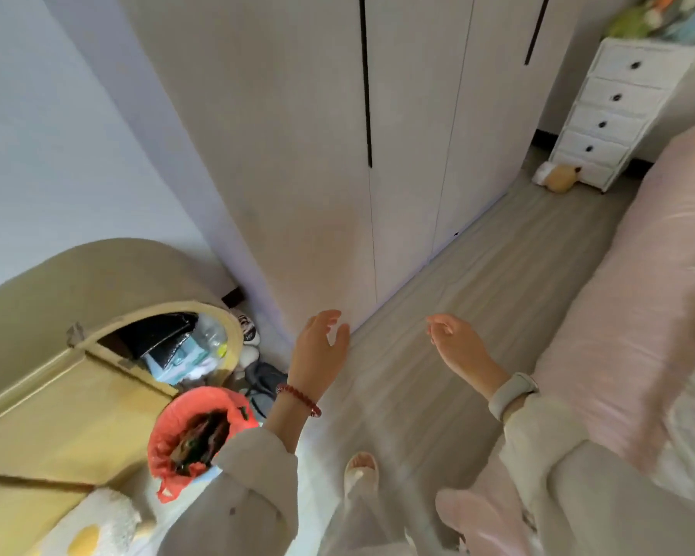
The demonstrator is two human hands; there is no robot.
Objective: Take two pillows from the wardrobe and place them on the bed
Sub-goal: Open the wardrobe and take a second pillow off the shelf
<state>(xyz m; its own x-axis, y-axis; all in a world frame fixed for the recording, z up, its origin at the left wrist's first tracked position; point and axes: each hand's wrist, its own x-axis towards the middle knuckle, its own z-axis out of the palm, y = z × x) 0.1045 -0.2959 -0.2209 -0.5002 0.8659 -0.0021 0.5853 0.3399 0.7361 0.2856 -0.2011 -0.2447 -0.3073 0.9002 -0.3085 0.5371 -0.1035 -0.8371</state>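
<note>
Head view showed me both hands up in front of the wardrobe (318,134), and both were empty. My left hand (318,347) had its fingers spread apart, near the bottom corner of the closed door. My right hand (456,347) was open too, with the fingers loose, out over the floor (478,274). I could not see any pillows, so I thought they were inside, behind the shut doors. The wardrobe looked tall and pale, with smooth flat doors and long thin black handles (365,82) that ran up and down. I judged that the step was to open a door first. To do it well, I would reach up to the black handle, hook my fingers on it, and pull slowly so the door swung clear of me. The bed (638,294) was just beside me on the right, with a soft pink cover, so the carry looked short.
</note>
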